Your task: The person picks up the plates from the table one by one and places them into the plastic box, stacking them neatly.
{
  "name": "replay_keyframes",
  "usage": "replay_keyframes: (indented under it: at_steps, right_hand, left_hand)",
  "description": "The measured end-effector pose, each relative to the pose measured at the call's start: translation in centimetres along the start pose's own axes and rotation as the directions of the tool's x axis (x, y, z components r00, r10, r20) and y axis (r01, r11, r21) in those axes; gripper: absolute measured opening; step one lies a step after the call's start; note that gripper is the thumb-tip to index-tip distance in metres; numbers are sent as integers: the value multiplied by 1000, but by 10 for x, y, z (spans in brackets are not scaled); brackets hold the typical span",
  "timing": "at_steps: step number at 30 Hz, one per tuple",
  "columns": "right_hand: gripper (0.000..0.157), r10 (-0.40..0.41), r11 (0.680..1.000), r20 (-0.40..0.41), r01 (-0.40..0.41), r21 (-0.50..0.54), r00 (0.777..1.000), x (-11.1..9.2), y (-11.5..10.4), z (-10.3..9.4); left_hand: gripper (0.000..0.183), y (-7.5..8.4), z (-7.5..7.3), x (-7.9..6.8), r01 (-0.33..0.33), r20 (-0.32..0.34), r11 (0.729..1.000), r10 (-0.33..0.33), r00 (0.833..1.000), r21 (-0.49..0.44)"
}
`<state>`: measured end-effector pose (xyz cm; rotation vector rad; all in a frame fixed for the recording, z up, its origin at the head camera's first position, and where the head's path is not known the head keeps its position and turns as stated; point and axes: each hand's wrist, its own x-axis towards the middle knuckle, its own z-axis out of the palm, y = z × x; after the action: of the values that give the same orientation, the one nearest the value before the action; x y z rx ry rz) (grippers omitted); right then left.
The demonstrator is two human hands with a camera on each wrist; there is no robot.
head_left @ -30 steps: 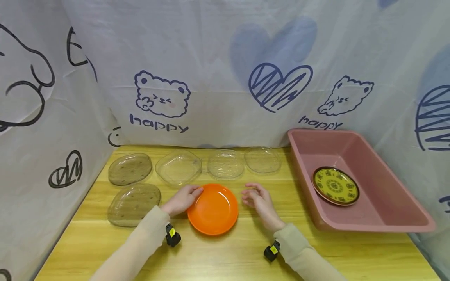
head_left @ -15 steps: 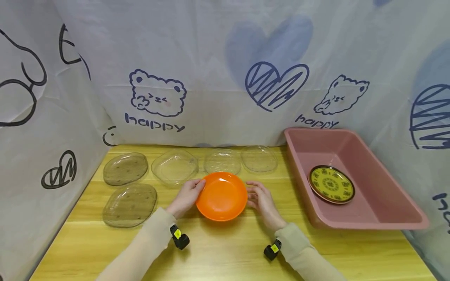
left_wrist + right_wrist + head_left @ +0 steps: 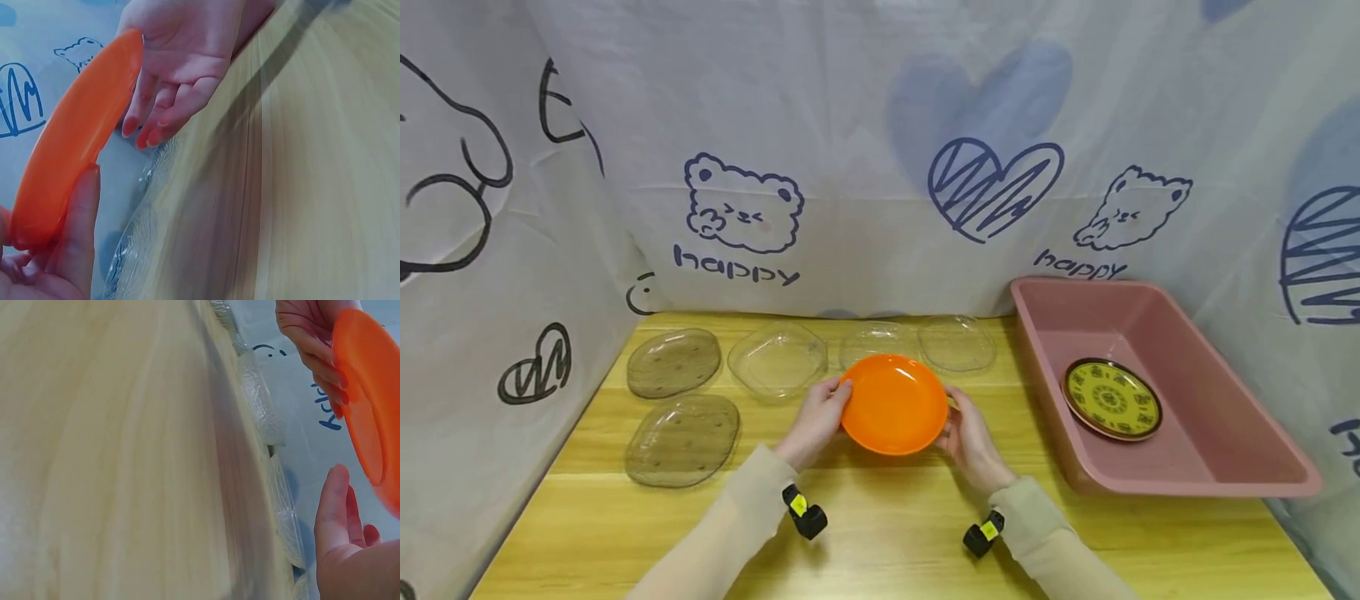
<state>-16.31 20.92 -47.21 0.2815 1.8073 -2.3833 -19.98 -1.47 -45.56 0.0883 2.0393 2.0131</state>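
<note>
An orange plate is held up off the wooden table, tilted, in front of the clear lids. My left hand grips its left edge, thumb on the upper face and fingers underneath, as the right wrist view also shows. At the plate's right edge is my right hand, its fingers fairly straight and partly hidden behind the rim. In the left wrist view that right hand has its palm turned to the plate; whether it touches the rim I cannot tell.
A pink basin stands at the right, with a yellow patterned plate inside. Clear plastic lids line the back of the table. Two darker transparent ones lie at the left. Printed cloth hangs behind.
My left hand has lifted the orange plate from the table and carried it right and away from me. The right hand has moved slightly, so its fingers now lie at the plate's right edge.
</note>
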Motion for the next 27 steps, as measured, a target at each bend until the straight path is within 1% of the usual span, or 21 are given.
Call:
replay_keyframes:
  at_steps: [4,10,14,22,27]
  right_hand:
    - [41,-11,1000,14,11,21,1000,-1,-2,0]
    - [52,-21,1000,51,20,21,998,0,-1,0]
    - [54,-34,999,58,32,22,998,-1,0,0]
    - [45,-16,999,-20,17,51,1000,-1,-2,4]
    - [42,-37,998,-42,39,51,998,1,0,4]
  left_hand:
    - [39,-1,6,1,1,-21,999,-2,1000,-41]
    - [41,-1,17,0,-13,-26,996,11,1000,-86]
    - [42,-1,23,-1,-4,-25,994,1,1000,-112]
    - [42,-4,31,-2,10,-15,990,-12,1000,-144]
    - [43,-4,34,-4,23,-13,989,-25,1000,-148]
